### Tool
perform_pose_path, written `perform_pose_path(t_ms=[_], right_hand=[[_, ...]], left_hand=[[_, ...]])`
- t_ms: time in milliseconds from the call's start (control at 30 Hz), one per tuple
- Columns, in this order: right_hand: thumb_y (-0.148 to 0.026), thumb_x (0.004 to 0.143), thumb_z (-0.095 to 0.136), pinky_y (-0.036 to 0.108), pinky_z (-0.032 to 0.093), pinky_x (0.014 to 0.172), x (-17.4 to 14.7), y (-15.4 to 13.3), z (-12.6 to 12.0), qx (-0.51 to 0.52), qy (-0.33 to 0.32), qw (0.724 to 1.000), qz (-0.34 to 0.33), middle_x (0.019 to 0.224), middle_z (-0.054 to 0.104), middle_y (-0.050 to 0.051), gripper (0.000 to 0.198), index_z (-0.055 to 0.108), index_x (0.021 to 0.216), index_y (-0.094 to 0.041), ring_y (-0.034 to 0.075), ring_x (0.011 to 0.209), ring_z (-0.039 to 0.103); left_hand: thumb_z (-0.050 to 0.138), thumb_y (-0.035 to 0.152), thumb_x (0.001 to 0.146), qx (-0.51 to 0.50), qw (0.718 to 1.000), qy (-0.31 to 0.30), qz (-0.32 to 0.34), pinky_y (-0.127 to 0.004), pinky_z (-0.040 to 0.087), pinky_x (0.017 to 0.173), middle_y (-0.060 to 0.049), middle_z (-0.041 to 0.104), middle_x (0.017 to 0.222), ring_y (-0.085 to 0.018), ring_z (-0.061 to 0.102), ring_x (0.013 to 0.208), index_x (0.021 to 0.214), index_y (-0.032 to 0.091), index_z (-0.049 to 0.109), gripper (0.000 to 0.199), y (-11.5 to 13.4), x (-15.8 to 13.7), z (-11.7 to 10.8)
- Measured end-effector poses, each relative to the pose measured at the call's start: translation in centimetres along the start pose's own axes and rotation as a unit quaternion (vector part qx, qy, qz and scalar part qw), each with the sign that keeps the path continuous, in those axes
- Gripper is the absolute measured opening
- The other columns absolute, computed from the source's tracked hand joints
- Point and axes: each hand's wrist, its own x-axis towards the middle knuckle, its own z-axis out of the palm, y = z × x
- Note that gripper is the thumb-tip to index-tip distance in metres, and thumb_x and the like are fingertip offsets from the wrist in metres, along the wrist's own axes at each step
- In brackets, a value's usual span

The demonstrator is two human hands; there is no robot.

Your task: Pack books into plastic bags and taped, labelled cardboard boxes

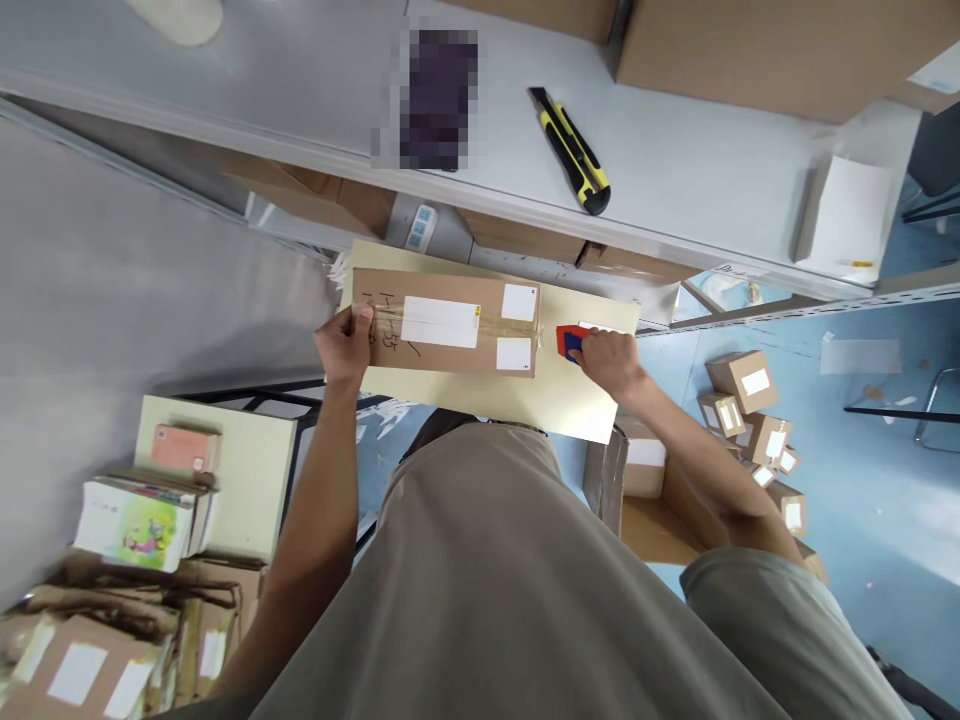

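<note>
A long cardboard box (442,362), taped along its middle, lies flat on a pale yellow board (574,400). White labels and black handwriting mark its top. My left hand (347,343) grips the box's left end, thumb on top and the other fingers mostly hidden at the side. To the right of the box, my right hand (611,362) is closed around a small red and blue tool (570,342). The tool sits over the board, a short gap from the box's right end; its exact kind is hard to make out.
On the grey shelf ahead lie a yellow and black utility knife (571,150), a blurred-out dark item (439,100) and white papers (844,220). Books (142,520) and flattened cartons (90,650) are stacked at lower left. Small boxes (742,380) and an open carton (660,500) stand right.
</note>
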Motion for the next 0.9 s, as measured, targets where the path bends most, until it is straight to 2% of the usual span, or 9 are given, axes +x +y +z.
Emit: perform_pose_path(t_ms=[100,167,267,333,433,500,667,800,900], right_hand=[[-0.043,0.12,0.052,0.04,0.053,0.083,-1.3,0.2,0.6,0.022,0.007,0.998,0.062,0.113,0.082,0.031,0.046,0.072,0.13,-0.002,0.04,0.11,0.082],[-0.048,0.12,0.055,0.039,0.054,0.084,-2.6,0.6,0.4,0.038,0.031,0.996,0.076,0.109,0.082,0.03,0.049,0.069,0.132,-0.002,0.039,0.107,0.083],[-0.051,0.119,0.056,0.039,0.054,0.08,-4.8,1.7,-0.4,0.055,0.077,0.991,0.1,0.103,0.081,0.028,0.049,0.067,0.13,-0.004,0.038,0.096,0.082],[-0.055,0.118,0.055,0.039,0.054,0.077,-6.2,2.5,-1.3,0.071,0.12,0.983,0.119,0.098,0.08,0.026,0.051,0.065,0.131,-0.006,0.037,0.09,0.08],[-0.058,0.117,0.051,0.042,0.055,0.075,-7.8,3.8,-3.0,0.1,0.219,0.961,0.135,0.095,0.078,0.021,0.054,0.061,0.135,-0.008,0.038,0.085,0.077],[-0.056,0.117,0.047,0.045,0.057,0.076,-8.1,4.6,-4.2,0.114,0.294,0.94,0.13,0.097,0.077,0.02,0.054,0.058,0.139,-0.008,0.038,0.086,0.076],[-0.044,0.117,0.04,0.055,0.06,0.089,-5.0,6.9,-7.1,0.134,0.409,0.897,0.1,0.111,0.075,0.022,0.045,0.054,0.143,-0.01,0.04,0.102,0.076],[-0.033,0.117,0.036,0.06,0.054,0.107,-0.1,9.1,-9.3,0.122,0.439,0.883,0.116,0.121,0.074,0.022,0.037,0.056,0.14,-0.012,0.039,0.118,0.074],[-0.028,0.115,0.038,0.061,0.047,0.117,3.5,10.5,-10.3,0.109,0.429,0.882,0.162,0.123,0.074,0.023,0.035,0.06,0.136,-0.011,0.039,0.125,0.072]], left_hand=[[0.057,0.048,0.105,0.047,0.999,-0.02,-0.011,-0.034,0.059,0.092,-0.006,0.074,0.087,-0.026,0.074,0.096,0.098,0.019,0.073,0.033,0.5,0.2,-0.2],[0.059,0.045,0.106,0.082,0.997,-0.014,0.002,-0.045,0.059,0.109,-0.014,0.082,0.111,-0.034,0.077,0.116,0.117,0.017,0.075,0.034,1.3,0.3,-0.2],[0.062,0.044,0.107,0.08,0.994,0.03,0.071,-0.059,0.045,0.132,-0.027,0.068,0.159,-0.042,0.061,0.154,0.153,0.009,0.063,0.058,3.9,-0.1,0.8],[0.06,0.05,0.11,0.036,0.988,0.043,0.146,-0.06,0.038,0.139,-0.025,0.057,0.173,-0.04,0.049,0.166,0.163,0.009,0.055,0.067,7.0,-1.3,1.9],[0.055,0.056,0.116,-0.05,0.956,-0.015,0.29,-0.055,0.046,0.136,-0.016,0.066,0.166,-0.034,0.057,0.16,0.163,0.022,0.061,0.058,13.7,-4.8,3.7],[0.051,0.048,0.119,-0.104,0.912,-0.073,0.39,-0.055,0.051,0.132,-0.014,0.074,0.157,-0.031,0.065,0.152,0.16,0.024,0.064,0.049,18.8,-7.7,4.9],[0.049,0.033,0.12,-0.167,0.812,-0.151,0.539,-0.053,0.052,0.132,-0.011,0.07,0.164,-0.027,0.067,0.153,0.165,0.027,0.062,0.047,29.8,-12.5,8.0],[0.043,0.033,0.122,-0.161,0.802,-0.17,0.55,-0.046,0.046,0.138,-0.003,0.05,0.183,-0.022,0.052,0.167,0.17,0.033,0.058,0.05,35.0,-12.2,10.0],[0.042,0.036,0.122,-0.176,0.797,-0.179,0.549,-0.05,0.042,0.142,-0.002,0.041,0.188,-0.025,0.046,0.172,0.177,0.032,0.048,0.056,36.1,-11.4,10.4]])
